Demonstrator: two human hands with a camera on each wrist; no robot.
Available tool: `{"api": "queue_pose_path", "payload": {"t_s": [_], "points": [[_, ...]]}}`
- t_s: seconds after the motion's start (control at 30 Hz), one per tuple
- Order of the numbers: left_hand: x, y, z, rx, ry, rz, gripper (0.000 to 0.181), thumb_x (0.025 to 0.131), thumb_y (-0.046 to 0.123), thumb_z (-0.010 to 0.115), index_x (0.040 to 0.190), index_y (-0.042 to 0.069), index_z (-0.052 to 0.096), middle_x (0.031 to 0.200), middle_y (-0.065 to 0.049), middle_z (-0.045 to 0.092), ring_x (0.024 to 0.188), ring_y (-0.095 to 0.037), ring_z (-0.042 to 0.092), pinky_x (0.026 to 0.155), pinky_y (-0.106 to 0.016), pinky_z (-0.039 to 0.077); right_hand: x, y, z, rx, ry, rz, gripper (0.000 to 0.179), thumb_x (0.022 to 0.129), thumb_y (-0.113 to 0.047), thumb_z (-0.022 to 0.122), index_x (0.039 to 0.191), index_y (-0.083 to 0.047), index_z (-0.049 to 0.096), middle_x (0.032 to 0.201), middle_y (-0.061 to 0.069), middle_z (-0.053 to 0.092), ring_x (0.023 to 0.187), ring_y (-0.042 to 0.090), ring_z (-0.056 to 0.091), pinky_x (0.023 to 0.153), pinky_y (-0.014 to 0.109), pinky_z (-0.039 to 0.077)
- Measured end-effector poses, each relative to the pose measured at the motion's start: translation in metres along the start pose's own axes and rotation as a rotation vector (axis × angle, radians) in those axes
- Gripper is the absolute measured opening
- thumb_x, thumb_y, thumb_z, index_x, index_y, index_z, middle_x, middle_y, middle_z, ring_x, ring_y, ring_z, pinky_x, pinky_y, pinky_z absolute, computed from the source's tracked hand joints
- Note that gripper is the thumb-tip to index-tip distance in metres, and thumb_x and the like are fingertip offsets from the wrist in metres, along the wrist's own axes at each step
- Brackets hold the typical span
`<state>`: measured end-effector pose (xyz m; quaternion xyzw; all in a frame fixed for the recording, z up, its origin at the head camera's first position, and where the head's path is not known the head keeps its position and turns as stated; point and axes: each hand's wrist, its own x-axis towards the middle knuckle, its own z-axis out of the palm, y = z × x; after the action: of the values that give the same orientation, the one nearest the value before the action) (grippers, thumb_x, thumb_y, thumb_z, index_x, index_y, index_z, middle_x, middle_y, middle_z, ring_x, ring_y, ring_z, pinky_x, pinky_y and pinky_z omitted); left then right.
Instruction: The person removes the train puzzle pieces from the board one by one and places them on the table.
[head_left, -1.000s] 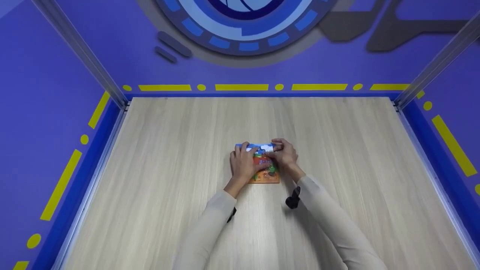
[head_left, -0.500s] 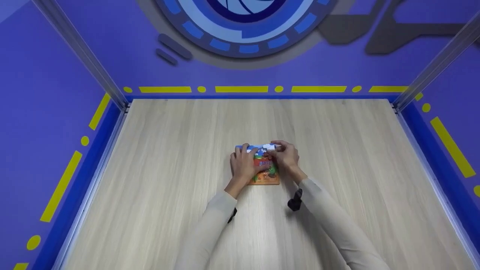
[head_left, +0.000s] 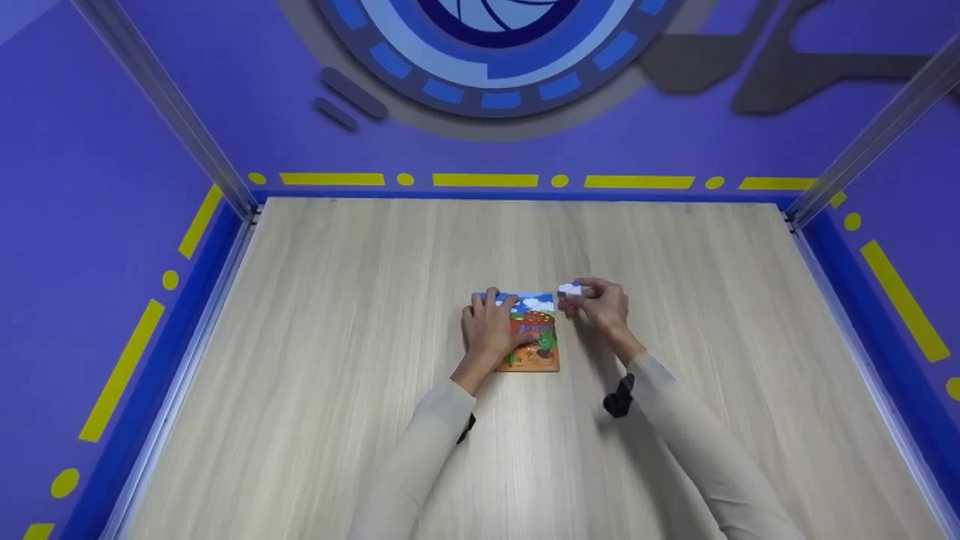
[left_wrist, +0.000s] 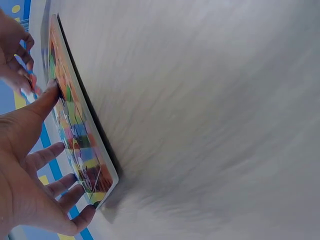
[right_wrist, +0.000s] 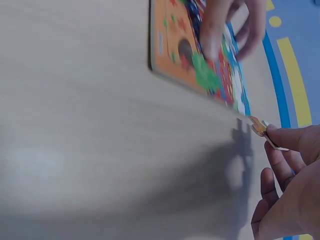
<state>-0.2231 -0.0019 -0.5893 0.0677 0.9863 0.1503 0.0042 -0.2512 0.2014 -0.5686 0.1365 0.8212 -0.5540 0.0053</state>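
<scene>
Right hand [head_left: 606,307]: thumb and fingertips clamped on a small puzzle piece [head_left: 568,289], just right of centre in the head view. The piece lies to the left of those fingers, its white, cloud-like end toward the top of the frame and its reddish-brown end toward the bottom. Long axis reads roughly top to bottom (fingertips mask part of the outline, so not certain). Right wrist view: piece tilted, slanting from upper left to lower right.

Key relation: piece sits just beside the upper right corner of the puzzle board [head_left: 534,361], a narrow gap between them in the head view. Right hand is nearer that corner.

Left hand [head_left: 489,328]: fingers spread apart, resting on the board's left part. Board lies flat, near edge running left to right; long axis cannot be told under the hand.

Outward: pale wooden table [head_left: 337,375], then blue back wall [head_left: 480,154].
</scene>
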Motion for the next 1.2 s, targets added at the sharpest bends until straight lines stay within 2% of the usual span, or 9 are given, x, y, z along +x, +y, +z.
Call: {"api": "queue_pose_path", "payload": {"t_s": [0.13,0.23,0.37,0.53,0.67,0.77,0.9,0.97,1.2], "points": [[-0.001,0.002,-0.001,0.039,-0.030,-0.006,0.087,0.075,0.075,0.072,0.147,0.029,0.055,0.149,-0.008,0.047,0.126,-0.031,0.046,0.098,-0.048,0.044,0.001,0.006,-0.020,0.059,-0.017,0.005,0.034,0.090,0.004,0.072,0.124,0.007,0.067,0.099,0.026,0.075,0.079,0.030,0.078,0.072,0.035,0.063],[-0.003,0.004,-0.002,0.056,-0.059,-0.009,0.088,0.076,0.075,0.071,0.149,0.029,0.052,0.151,-0.008,0.046,0.125,-0.030,0.046,0.097,-0.045,0.044,0.001,0.012,-0.037,0.036,-0.016,-0.005,0.034,0.091,0.005,0.070,0.124,0.008,0.066,0.101,0.028,0.074,0.080,0.030,0.079,0.073,0.036,0.063],[-0.004,0.005,-0.001,0.071,-0.064,-0.003,0.089,0.077,0.076,0.070,0.150,0.028,0.052,0.150,-0.009,0.046,0.124,-0.030,0.047,0.095,-0.044,0.045,0.001,0.021,-0.057,-0.044,-0.012,0.005,0.035,0.092,0.003,0.070,0.126,0.008,0.065,0.103,0.027,0.075,0.081,0.026,0.079,0.070,0.029,0.062],[-0.001,0.002,0.000,0.069,-0.056,-0.003,0.089,0.078,0.076,0.068,0.150,0.028,0.051,0.151,-0.009,0.045,0.125,-0.031,0.046,0.095,-0.045,0.045,0.000,0.030,-0.077,-0.204,-0.023,0.020,0.042,0.094,-0.003,0.069,0.135,0.004,0.060,0.108,0.024,0.075,0.087,0.025,0.079,0.063,0.015,0.053],[0.000,0.000,-0.001,0.063,-0.049,0.005,0.088,0.078,0.076,0.068,0.150,0.028,0.052,0.149,-0.010,0.047,0.125,-0.031,0.046,0.095,-0.045,0.045,-0.002,0.036,-0.088,-0.293,-0.010,0.018,0.044,0.095,-0.006,0.068,0.137,0.003,0.058,0.110,0.024,0.075,0.090,0.026,0.079,0.063,0.011,0.047],[0.000,0.000,-0.003,0.064,-0.060,0.002,0.087,0.078,0.075,0.069,0.150,0.028,0.052,0.150,-0.009,0.046,0.126,-0.031,0.046,0.096,-0.045,0.045,-0.003,0.040,-0.096,-0.342,0.000,0.014,0.042,0.095,-0.009,0.069,0.135,0.003,0.060,0.109,0.023,0.076,0.085,0.023,0.078,0.065,0.015,0.046],[-0.001,0.001,-0.004,0.075,-0.062,-0.002,0.086,0.079,0.075,0.069,0.149,0.028,0.052,0.150,-0.009,0.046,0.125,-0.030,0.046,0.096,-0.045,0.044,-0.004,0.046,-0.105,-0.421,0.022,0.010,0.041,0.095,-0.015,0.072,0.131,0.000,0.065,0.109,0.022,0.075,0.080,0.019,0.069,0.067,0.024,0.043],[-0.002,0.001,-0.004,0.058,-0.052,0.007,0.086,0.079,0.075,0.069,0.149,0.027,0.053,0.150,-0.010,0.046,0.124,-0.031,0.046,0.096,-0.046,0.044,-0.004,0.049,-0.109,-0.465,0.046,-0.002,0.040,0.094,-0.018,0.074,0.129,-0.001,0.067,0.108,0.023,0.074,0.081,0.022,0.065,0.068,0.027,0.041],[-0.001,0.000,-0.001,0.012,-0.045,0.023,0.088,0.079,0.073,0.070,0.149,0.023,0.053,0.149,-0.012,0.046,0.126,-0.033,0.045,0.098,-0.049,0.043,-0.003,0.054,-0.119,-0.547,0.079,-0.050,0.039,0.095,-0.018,0.072,0.129,0.001,0.067,0.109,0.026,0.075,0.092,0.037,0.072,0.076,0.039,0.046]]}}
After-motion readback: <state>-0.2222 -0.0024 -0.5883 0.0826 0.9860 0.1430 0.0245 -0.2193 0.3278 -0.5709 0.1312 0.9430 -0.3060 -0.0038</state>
